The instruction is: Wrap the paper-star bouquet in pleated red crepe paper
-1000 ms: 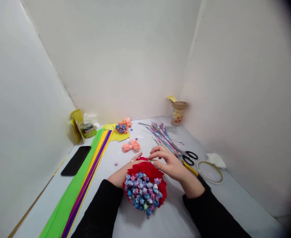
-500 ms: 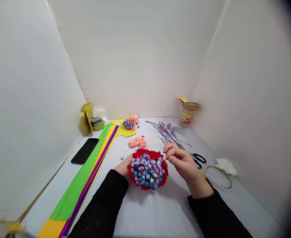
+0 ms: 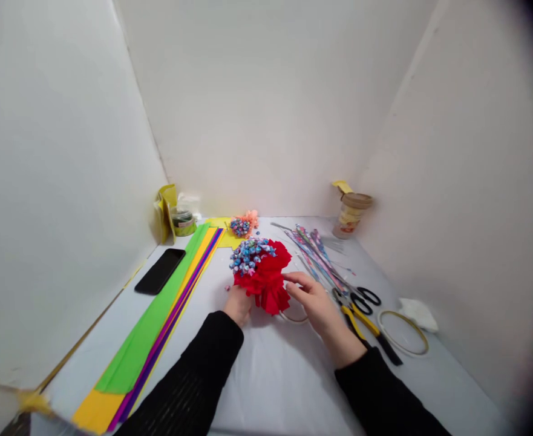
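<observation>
A bouquet of small blue and purple stars (image 3: 249,257) with a ruffled red wrap (image 3: 270,281) is tilted away from me over the middle of the table. My left hand (image 3: 239,304) is closed round its lower left side, its fingertips hidden by the red material. At the wrap's right edge is my right hand (image 3: 312,303), fingers apart and partly stretched, holding nothing. Behind the bouquet, a smaller star cluster (image 3: 240,227) with peach trim lies on yellow sheets (image 3: 218,224).
Green (image 3: 134,357) and other coloured strips and a black phone (image 3: 160,271) lie left. To the right are yellow-handled pliers (image 3: 370,325), black-handled scissors (image 3: 361,299), a tape ring (image 3: 402,332), patterned strips (image 3: 316,253) and a lidded cup (image 3: 351,215).
The bouquet has tipped away, so the red wrap's outside now shows. My right hand has moved left and down towards it. The view has shifted slightly, and the pliers now show fully.
</observation>
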The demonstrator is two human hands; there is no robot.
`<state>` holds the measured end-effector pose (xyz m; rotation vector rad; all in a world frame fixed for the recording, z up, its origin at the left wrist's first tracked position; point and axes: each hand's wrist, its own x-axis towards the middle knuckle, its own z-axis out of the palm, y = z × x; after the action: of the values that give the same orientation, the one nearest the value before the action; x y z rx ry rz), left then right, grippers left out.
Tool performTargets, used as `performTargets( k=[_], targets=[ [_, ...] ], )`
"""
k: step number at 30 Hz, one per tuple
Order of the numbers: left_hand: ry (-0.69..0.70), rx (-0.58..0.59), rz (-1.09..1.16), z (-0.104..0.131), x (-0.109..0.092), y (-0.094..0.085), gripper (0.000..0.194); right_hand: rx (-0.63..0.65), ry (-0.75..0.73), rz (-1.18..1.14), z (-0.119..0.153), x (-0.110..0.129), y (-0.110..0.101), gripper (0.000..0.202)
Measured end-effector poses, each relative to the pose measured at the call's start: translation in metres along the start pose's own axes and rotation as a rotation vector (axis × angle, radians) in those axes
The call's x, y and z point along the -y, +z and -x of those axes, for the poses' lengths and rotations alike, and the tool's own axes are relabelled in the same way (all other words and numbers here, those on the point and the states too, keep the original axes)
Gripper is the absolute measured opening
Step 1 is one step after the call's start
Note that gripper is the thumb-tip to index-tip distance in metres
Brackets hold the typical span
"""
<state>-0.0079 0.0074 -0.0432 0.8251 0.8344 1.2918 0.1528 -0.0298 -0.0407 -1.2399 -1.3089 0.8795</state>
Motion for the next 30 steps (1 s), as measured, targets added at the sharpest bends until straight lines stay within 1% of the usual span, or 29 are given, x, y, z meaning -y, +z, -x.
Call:
performTargets(
  k=[3,6,9,11,14,17,20,22,25,28,30],
  targets=[
    [-0.043,0.037,0.009,0.004,-0.003,0.006,0.038,0.012,0.051,-0.062,0.002,0.003,0.007,0.033],
    [-0.139,0.096,0.001,0.006,-0.003,0.009,0.034,0.005,0.167,-0.178,0.002,0.004,0.012,0.034],
    [-0.166,0.185,-0.027,0.007,-0.002,0.008,0.036,-0.013,0.264,-0.272,0.001,0.000,0.016,0.035],
    [-0.177,0.237,-0.067,0.007,-0.004,0.008,0.037,-0.026,0.273,-0.298,0.001,-0.003,0.018,0.034],
    [-0.205,0.285,-0.160,0.008,-0.011,0.007,0.036,-0.064,0.200,-0.326,0.000,-0.008,0.020,0.031],
    [-0.161,0.262,-0.268,0.008,-0.018,0.004,0.030,-0.090,0.139,-0.271,-0.001,-0.007,0.022,0.028],
    [-0.069,0.210,-0.351,0.006,-0.021,0.000,0.023,-0.077,0.156,-0.215,0.000,-0.004,0.022,0.021],
    [-0.028,0.221,-0.367,0.005,-0.021,-0.002,0.020,-0.071,0.178,-0.199,0.001,-0.002,0.021,0.018],
    [-0.008,0.239,-0.379,0.005,-0.019,-0.001,0.019,-0.088,0.195,-0.165,0.003,0.002,0.021,0.017],
    [0.002,0.211,-0.422,0.008,-0.018,0.001,0.019,-0.109,0.205,-0.142,0.005,0.006,0.021,0.020],
    [-0.006,0.190,-0.408,0.010,-0.018,0.003,0.020,-0.096,0.213,-0.171,0.006,0.008,0.021,0.023]
  ],
)
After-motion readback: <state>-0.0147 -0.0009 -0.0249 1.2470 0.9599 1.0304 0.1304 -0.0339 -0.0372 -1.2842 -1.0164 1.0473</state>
